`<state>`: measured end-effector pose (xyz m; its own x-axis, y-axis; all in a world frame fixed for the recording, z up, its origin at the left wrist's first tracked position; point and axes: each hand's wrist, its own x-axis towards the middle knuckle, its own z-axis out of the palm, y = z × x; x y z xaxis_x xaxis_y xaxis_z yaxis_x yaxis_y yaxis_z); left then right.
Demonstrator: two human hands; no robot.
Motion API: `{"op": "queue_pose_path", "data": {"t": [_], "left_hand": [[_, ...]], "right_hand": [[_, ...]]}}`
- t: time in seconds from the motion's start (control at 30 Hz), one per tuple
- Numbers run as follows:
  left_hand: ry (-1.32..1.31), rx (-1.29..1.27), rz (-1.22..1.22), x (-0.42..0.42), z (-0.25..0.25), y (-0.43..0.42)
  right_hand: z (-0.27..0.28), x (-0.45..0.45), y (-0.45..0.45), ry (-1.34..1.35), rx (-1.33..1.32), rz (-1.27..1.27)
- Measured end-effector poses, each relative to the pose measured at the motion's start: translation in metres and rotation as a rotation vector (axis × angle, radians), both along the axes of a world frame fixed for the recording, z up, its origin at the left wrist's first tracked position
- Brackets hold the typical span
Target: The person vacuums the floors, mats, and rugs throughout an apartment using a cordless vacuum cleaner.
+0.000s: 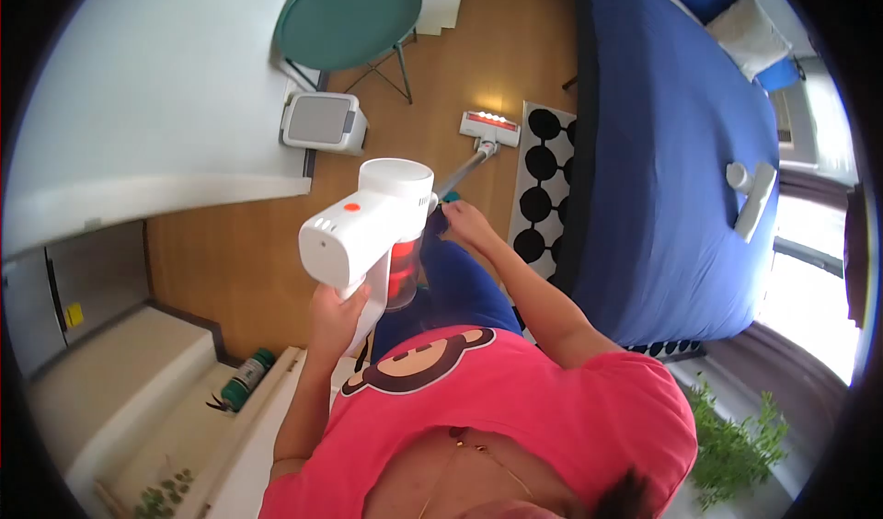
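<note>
A white cordless vacuum cleaner (pixel 372 201) with a clear and red dust cup (pixel 403 266) fills the middle of the view. My left hand (pixel 337 321) is wrapped around its handle. From its far side a grey metal tube (pixel 467 167) slants down to a white floor head (pixel 490 129), whose lights glow on the wooden floor. Beside the tube's upper end, my right hand (pixel 471 224) is closed in front of my blue trousers. What its fingers hold, if anything, is hidden.
Left of the floor head stand a grey-topped white bin (pixel 322 121) and a green round table (pixel 349 17). A black-and-white rug (pixel 543 188) borders the blue bed (pixel 676 178), where a white attachment (pixel 756 201) lies. A green fire extinguisher (pixel 246 378) is at lower left.
</note>
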<state>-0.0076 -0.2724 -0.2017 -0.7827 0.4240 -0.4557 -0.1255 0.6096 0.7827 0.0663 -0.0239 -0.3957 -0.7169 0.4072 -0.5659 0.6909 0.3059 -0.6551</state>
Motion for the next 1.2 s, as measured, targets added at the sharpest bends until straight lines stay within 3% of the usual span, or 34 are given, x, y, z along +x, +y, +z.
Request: {"op": "queue_pose_path", "data": {"t": [0.07, 0.13, 0.23, 0.3, 0.33, 0.37, 0.4, 0.5, 0.6, 0.7, 0.73, 0.83, 0.87, 0.93, 1.0, 1.1, 1.17, 1.2], "left_hand": [[-0.125, 0.147, 0.084, 0.013, 0.000, -0.001], [-0.209, 0.280, 0.106, 0.027, 0.003, 0.001], [-0.365, 0.413, 0.047, 0.051, -0.024, 0.002], [-0.525, 0.675, 0.181, 0.084, -0.001, 0.023], [-0.481, 0.766, 0.171, 0.105, -0.001, 0.033], [-0.433, 0.854, 0.173, 0.128, -0.009, 0.042], [-0.407, 0.831, 0.145, 0.153, -0.019, 0.051], [-0.355, 0.860, 0.118, 0.199, 0.029, 0.070], [-0.521, 0.698, -0.068, 0.242, 0.031, 0.087], [-0.415, 0.889, -0.248, 0.266, 0.048, 0.110], [-0.599, 0.978, -0.293, 0.270, 0.056, 0.120], [-0.464, 1.022, -0.295, 0.304, 0.070, 0.158], [-0.450, 0.891, -0.401, 0.305, 0.083, 0.165], [-0.588, 0.929, -0.619, 0.340, 0.040, 0.207], [-0.585, 0.863, -0.801, 0.338, 0.052, 0.216], [-0.467, 0.577, -1.159, 0.305, 0.086, 0.218], [-0.411, 0.590, -1.159, 0.294, 0.074, 0.214], [-0.276, 0.555, -1.064, 0.300, 0.044, 0.217]], "right_hand": [[0.091, 0.023, -0.008, 0.044, -0.165, 0.067], [0.164, 0.042, -0.033, -0.018, -0.532, 0.017], [0.201, 0.068, -0.087, 0.124, -0.634, 0.054], [0.203, 0.087, -0.102, 0.255, -0.498, 0.015], [0.206, 0.096, -0.108, 0.321, -0.439, 0.009], [0.215, 0.105, -0.098, 0.194, -0.395, 0.063], [0.226, 0.118, -0.091, 0.136, -0.401, 0.034], [0.235, 0.150, -0.061, -0.046, -0.447, -0.058], [0.251, 0.187, -0.032, -0.062, -0.558, -0.139], [0.270, 0.224, -0.004, -0.103, -0.527, -0.183], [0.272, 0.238, 0.006, -0.067, -0.490, -0.219], [0.283, 0.275, 0.043, 0.018, -0.371, -0.220], [0.297, 0.280, 0.045, 0.045, -0.338, -0.300], [0.304, 0.297, 0.072, -0.006, -0.345, -0.302], [0.310, 0.310, 0.090, -0.015, -0.290, -0.346], [0.311, 0.335, 0.128, -0.110, -0.153, -0.219], [0.311, 0.345, 0.138, -0.172, -0.056, -0.175], [0.308, 0.359, 0.149, -0.162, -0.062, -0.170]]}}
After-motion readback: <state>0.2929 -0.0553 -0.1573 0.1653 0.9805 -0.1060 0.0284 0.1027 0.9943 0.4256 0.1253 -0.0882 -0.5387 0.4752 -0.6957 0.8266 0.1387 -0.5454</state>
